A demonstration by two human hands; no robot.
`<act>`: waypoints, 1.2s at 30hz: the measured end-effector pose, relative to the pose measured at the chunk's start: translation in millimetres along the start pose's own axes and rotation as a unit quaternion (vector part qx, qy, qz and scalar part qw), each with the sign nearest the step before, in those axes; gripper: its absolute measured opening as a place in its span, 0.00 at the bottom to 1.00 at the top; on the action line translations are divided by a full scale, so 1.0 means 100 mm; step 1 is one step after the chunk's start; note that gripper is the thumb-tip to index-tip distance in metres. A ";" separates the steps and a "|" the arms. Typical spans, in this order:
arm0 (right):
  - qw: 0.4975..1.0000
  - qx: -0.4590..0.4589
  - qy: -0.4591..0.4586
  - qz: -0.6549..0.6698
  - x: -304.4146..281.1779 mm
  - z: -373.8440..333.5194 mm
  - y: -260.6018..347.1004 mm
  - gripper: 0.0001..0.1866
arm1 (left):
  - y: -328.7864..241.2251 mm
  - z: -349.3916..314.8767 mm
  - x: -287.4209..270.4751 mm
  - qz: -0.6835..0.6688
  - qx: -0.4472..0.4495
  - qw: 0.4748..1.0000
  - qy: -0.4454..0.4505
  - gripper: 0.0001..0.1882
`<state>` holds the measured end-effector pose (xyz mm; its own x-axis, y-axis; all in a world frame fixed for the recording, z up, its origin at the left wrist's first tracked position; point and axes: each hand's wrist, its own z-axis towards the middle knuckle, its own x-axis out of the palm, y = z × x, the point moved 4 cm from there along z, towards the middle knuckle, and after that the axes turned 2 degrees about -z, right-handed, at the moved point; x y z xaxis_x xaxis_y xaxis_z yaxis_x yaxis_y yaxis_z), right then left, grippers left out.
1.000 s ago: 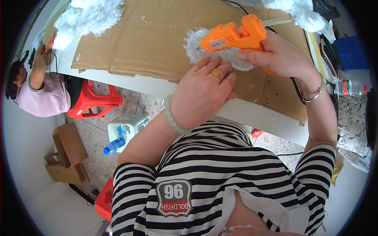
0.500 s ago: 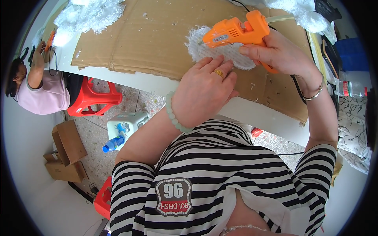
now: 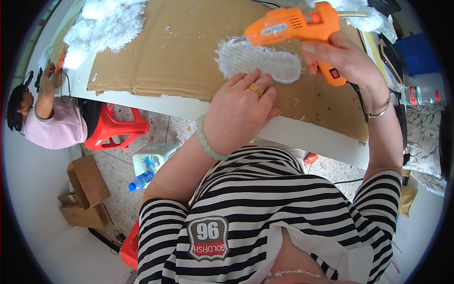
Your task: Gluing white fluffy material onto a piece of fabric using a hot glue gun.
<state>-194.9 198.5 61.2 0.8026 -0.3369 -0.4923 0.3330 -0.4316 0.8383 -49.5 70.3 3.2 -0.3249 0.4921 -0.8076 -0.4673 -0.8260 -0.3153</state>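
Note:
My right hand [image 3: 349, 61] is wrapped round the handle of an orange hot glue gun [image 3: 288, 29], with a pale glue stick jutting from its back. The gun's nozzle points left, over the far left end of a white, fuzzy-edged, sole-shaped piece [image 3: 267, 60]; whether it touches is unclear. That piece lies flat, its ribbed face up, on a brown cardboard sheet [image 3: 179, 52]. My left hand [image 3: 243, 106] rests with fingers stretched out at the piece's near edge, the fingertips touching or almost touching it.
White fluffy pieces [image 3: 106, 23] are heaped at the far left, more fluff [image 3: 366, 21] at the far right. A black cord hangs from the gun. A plastic bottle [image 3: 423, 95] is at right. Another person [image 3: 54, 120] sits at left beside a red stool [image 3: 118, 128].
The glue gun has lifted and shifted slightly away from me and rightward, uncovering more of the sole-shaped piece. My left hand has slid slightly left.

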 end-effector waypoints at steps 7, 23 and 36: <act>0.969 -0.044 -0.081 0.231 0.29 -0.26 -0.11 0.19 | -0.03 0.05 -0.02 0.000 0.004 1.000 -0.008 0.19; 0.864 -0.039 -0.220 0.452 0.57 -0.21 -0.44 0.20 | 0.11 0.12 -0.17 -0.143 -0.029 0.989 -0.031 0.10; 0.859 -0.040 -0.220 0.461 0.54 -0.20 -0.45 0.20 | 1.23 0.80 -0.24 -0.131 -0.143 0.974 0.119 0.13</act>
<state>-156.9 217.2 1.5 0.4846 -0.7957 0.3634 -0.2972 0.2409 0.9239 -165.0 -21.2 23.1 -0.0095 0.6467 -0.7627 -0.2499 -0.7401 -0.6244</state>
